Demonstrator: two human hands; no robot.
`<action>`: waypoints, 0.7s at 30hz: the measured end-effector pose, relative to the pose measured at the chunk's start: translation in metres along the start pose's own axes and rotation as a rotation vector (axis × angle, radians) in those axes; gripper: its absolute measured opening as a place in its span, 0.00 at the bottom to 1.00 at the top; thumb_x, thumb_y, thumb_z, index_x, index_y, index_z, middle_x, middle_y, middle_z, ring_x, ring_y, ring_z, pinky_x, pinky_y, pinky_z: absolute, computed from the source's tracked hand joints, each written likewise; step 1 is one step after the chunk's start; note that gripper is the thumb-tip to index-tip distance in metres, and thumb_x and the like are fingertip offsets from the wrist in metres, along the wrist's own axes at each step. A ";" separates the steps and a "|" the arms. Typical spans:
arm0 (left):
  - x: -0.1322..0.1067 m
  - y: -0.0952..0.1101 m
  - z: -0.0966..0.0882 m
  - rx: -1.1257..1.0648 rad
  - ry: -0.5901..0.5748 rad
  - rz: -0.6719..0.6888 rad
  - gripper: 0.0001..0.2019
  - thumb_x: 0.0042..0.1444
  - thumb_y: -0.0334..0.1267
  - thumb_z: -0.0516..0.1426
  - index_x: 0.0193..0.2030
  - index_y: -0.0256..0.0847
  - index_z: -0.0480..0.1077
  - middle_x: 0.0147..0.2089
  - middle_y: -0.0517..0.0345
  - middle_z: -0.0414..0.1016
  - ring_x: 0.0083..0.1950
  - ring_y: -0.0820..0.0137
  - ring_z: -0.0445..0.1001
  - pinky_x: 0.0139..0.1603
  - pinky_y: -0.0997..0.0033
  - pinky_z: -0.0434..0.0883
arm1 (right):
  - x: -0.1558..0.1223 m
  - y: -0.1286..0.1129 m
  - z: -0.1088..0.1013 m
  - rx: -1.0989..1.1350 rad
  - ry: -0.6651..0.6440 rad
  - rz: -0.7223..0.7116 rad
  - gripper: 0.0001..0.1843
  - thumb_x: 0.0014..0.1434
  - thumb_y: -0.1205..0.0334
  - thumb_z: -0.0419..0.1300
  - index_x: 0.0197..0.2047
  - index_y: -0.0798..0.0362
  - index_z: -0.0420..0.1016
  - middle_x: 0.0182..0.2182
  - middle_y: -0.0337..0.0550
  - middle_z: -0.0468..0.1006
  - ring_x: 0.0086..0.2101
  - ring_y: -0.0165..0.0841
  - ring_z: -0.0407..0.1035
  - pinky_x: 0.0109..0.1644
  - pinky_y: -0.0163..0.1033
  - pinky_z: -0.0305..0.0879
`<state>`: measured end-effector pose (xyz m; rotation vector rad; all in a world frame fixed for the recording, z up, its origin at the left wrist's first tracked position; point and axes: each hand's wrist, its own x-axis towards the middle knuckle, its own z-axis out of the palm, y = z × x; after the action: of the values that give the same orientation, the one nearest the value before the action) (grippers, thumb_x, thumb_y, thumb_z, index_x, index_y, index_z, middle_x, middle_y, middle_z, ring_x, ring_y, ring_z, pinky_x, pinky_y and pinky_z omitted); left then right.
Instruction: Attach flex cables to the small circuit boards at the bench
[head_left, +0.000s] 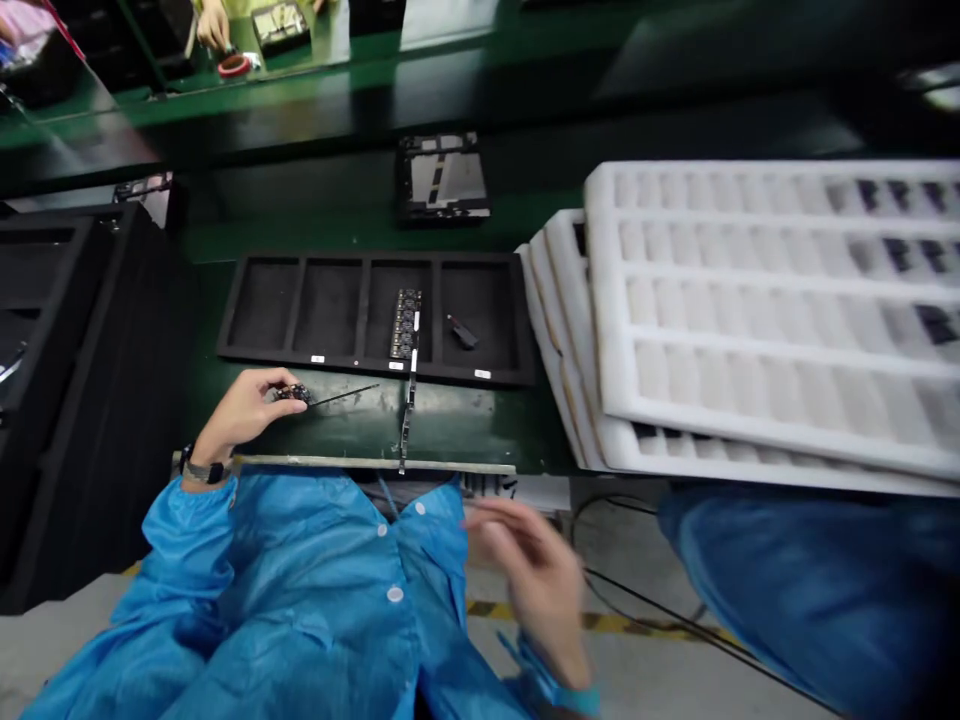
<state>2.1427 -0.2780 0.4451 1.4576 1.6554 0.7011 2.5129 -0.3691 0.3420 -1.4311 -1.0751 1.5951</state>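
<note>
My left hand [244, 408] rests on the green bench top, fingers pinched round a small dark part [295, 393] with a thin black strip [345, 395] running right from it. My right hand [529, 575] hangs below the bench edge over my blue coat, smeared by motion, with nothing visible in it. Behind the left hand lies a black foam tray [375, 315] with several compartments; one holds a strip of small boards [406, 322], another a small dark piece [462, 332]. A narrow black strip [409, 405] reaches from the tray to the bench edge.
A stack of white foam trays [750, 330] fills the right side. Black bins [82, 380] stand at the left. A dark framed panel [442, 178] lies further back. Across the bench, another person's hand [212, 25] is beside a red ring. Cables run along the floor.
</note>
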 end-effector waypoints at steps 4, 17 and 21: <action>-0.014 0.015 0.024 -0.366 0.033 -0.030 0.17 0.46 0.47 0.74 0.34 0.40 0.77 0.32 0.56 0.78 0.32 0.68 0.73 0.36 0.68 0.71 | 0.043 -0.057 0.099 -0.057 -0.384 -0.290 0.23 0.71 0.38 0.59 0.54 0.48 0.78 0.35 0.46 0.83 0.31 0.38 0.75 0.35 0.42 0.71; -0.016 -0.010 0.042 -0.492 0.094 -0.104 0.21 0.46 0.53 0.74 0.31 0.39 0.74 0.30 0.59 0.76 0.31 0.70 0.73 0.34 0.71 0.70 | 0.099 -0.085 0.147 -0.308 -0.350 -0.518 0.26 0.76 0.45 0.53 0.28 0.50 0.66 0.22 0.35 0.67 0.25 0.30 0.62 0.33 0.38 0.56; -0.009 -0.013 0.043 -0.532 0.108 -0.116 0.23 0.44 0.54 0.75 0.30 0.39 0.73 0.28 0.59 0.75 0.29 0.70 0.72 0.32 0.71 0.71 | 0.104 -0.079 0.155 -0.280 -0.370 -0.504 0.29 0.76 0.41 0.52 0.26 0.50 0.63 0.22 0.35 0.64 0.26 0.30 0.59 0.33 0.37 0.53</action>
<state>2.1721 -0.2936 0.4140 0.9523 1.4662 1.0708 2.3452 -0.2607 0.3795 -0.9303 -1.7720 1.3963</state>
